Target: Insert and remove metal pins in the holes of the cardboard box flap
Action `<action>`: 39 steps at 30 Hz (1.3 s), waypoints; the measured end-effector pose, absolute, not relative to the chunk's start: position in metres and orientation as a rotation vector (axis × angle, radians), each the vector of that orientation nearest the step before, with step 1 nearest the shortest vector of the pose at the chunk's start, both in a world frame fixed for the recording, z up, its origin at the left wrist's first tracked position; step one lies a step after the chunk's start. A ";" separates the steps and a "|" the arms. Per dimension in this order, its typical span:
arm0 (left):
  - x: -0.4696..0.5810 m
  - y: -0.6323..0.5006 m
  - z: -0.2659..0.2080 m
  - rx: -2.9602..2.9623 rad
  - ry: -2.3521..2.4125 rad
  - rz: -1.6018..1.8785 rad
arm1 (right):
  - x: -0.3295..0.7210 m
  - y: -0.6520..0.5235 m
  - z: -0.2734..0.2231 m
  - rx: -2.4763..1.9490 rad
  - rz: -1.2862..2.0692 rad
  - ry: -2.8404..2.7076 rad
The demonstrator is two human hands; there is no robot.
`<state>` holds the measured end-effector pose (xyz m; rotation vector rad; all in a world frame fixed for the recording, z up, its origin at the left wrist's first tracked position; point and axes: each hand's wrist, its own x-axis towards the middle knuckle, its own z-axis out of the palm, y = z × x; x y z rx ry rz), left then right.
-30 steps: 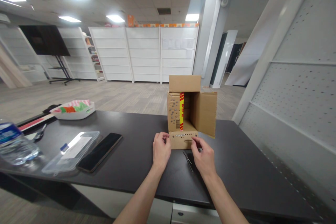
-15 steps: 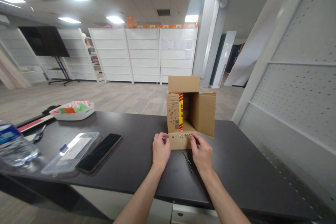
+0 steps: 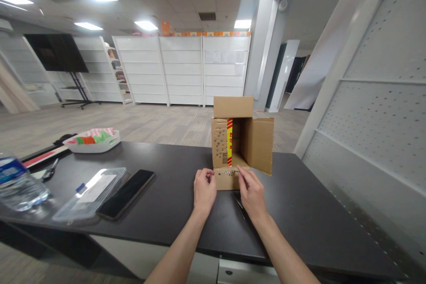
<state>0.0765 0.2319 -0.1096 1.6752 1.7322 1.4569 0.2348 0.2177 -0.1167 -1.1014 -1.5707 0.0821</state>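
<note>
An open cardboard box [image 3: 256, 144] stands on its side, its mouth facing me. Its lower flap [image 3: 228, 184] hangs toward me and has a row of small shiny pieces and dark holes along it. My left hand [image 3: 204, 188] is curled at the flap's left edge, with thumb and finger closed on it. In front of the flap, my right hand [image 3: 253, 188] is pinched close by the row; the tiny thing between its fingertips is too small to name. Thin metal tweezers [image 3: 238, 204] lie on the table, partly behind the right hand.
On the dark table [image 3: 173, 173], to the left, lie a black phone [image 3: 126, 193], a clear plastic case [image 3: 89, 195], a water bottle [image 3: 21, 184] and a white basket [image 3: 93, 144] with colourful cloth. A perforated white panel [image 3: 376, 142] rises along the right side.
My right hand has shifted left along the flap's row, its fingertips now covering the right part. My left hand and the box have stayed put.
</note>
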 end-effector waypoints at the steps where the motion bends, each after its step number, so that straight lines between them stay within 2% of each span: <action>1: 0.077 0.232 -0.109 1.677 1.732 1.458 | 0.234 0.219 -0.117 -1.093 0.074 -1.570; 10: 0.077 0.234 -0.112 1.675 1.712 1.473 | 0.233 0.226 -0.120 -1.047 0.041 -1.703; 19: 0.076 0.234 -0.112 1.686 1.710 1.470 | 0.233 0.226 -0.114 -1.181 -0.063 -1.691; 39: 0.077 0.232 -0.111 1.681 1.731 1.453 | 0.234 0.229 -0.118 -1.371 -0.022 -1.680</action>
